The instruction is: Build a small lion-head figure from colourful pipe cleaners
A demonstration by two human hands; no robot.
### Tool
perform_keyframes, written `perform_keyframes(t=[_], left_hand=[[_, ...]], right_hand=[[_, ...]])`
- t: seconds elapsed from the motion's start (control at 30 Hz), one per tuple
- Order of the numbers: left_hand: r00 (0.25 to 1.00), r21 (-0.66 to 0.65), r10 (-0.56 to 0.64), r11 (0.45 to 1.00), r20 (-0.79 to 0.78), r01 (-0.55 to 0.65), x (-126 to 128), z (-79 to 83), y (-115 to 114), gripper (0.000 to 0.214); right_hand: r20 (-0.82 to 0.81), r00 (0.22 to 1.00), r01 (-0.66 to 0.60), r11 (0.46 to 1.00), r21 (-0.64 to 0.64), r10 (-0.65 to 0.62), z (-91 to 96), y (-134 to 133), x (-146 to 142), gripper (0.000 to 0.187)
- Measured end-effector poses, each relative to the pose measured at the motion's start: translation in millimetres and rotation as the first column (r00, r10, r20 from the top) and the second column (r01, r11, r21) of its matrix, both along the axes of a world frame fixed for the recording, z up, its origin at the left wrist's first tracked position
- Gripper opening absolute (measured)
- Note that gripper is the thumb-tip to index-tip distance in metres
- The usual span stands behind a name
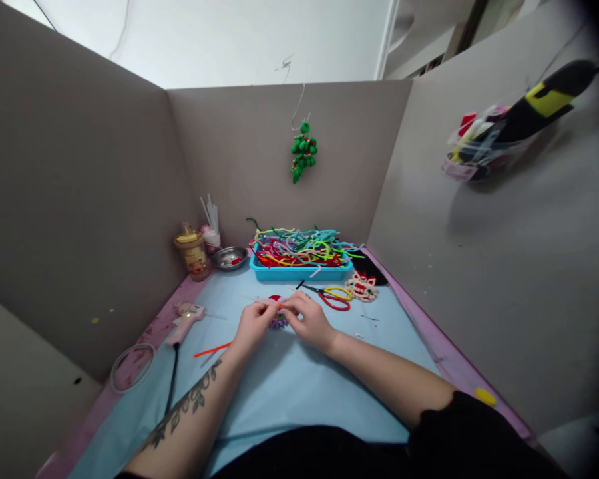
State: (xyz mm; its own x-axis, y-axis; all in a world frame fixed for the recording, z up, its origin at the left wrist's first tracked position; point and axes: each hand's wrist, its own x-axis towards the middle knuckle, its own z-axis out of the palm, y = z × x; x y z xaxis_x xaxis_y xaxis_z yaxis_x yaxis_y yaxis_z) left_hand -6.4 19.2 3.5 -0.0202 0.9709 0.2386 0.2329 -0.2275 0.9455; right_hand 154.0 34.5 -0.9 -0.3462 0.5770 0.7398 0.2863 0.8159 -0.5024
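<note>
In the head view, a small pipe-cleaner craft piece (278, 324), with red at the top and purple below, sits between my two hands above the blue cloth. My left hand (254, 324) has its thumb and fingers pinched at its left side. Closed in a similar pinch from the right is my right hand (310, 323). A bit of orange shows between the fingertips, and the fingers cover much of the piece. An orange pipe cleaner (212, 349) lies beside my left wrist. Scissors with red and yellow handles (335, 297) rest beyond my right hand.
A blue tray (302, 273) heaped with pipe cleaners stands at the back. Left of it are a metal bowl (229, 258) and a lidded cup (194, 256). A pink glue gun (186, 324) lies left; a beaded-looking face ornament (361, 287) lies right. Grey panels (289, 193) enclose three sides.
</note>
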Motion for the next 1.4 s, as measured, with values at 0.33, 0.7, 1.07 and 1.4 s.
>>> perform_keyframes(t=[0.33, 0.7, 1.07, 1.4], left_hand=[[0.959, 0.221, -0.028, 0.971, -0.282, 0.093, -11, -0.4, 1, 0.026], [0.915, 0.355, -0.057, 0.911, -0.4, 0.212, -16, -0.6, 0, 0.019], [0.911, 0.321, -0.067, 0.923, -0.406, 0.21, -16, 2.2, -3, 0.017], [0.892, 0.354, -0.015, 0.915, -0.451, 0.194, -15, 3.4, -1, 0.015]], right_hand=[[-0.39, 0.905, -0.416, 0.535, -0.735, 0.169, 7.3, 16, 3, 0.029], [-0.471, 0.833, -0.531, 0.176, -0.829, 0.29, 11.2, 18, 13, 0.035], [-0.406, 0.843, -0.527, 0.383, -0.759, 0.354, 1.9, 22, 9, 0.031], [-0.362, 0.893, -0.45, 0.498, -0.741, 0.267, 0.5, 22, 6, 0.032]])
